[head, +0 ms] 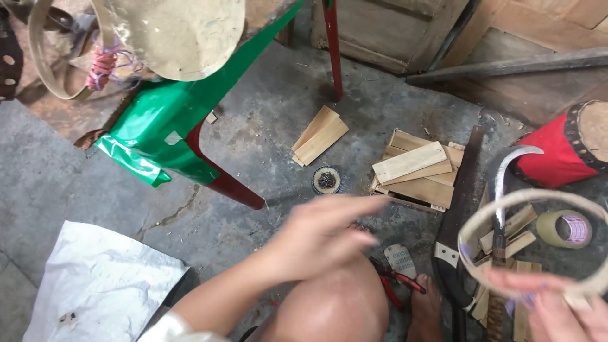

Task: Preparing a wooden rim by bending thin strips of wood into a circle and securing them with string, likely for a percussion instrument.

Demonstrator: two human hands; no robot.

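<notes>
My right grip pinches the lower edge of a pale bent-strip hoop, holding it over the concrete floor. My left grip hovers open and blurred above my knee, holding nothing. Beneath the hoop lie a curved knife, wooden slats and a tape roll.

A pale, thin strip bent into a round hoop is up off the floor at the right, pinched at its lower edge by the right hand, tilted, its opening framing wood offcuts and a curved blade below.
</notes>
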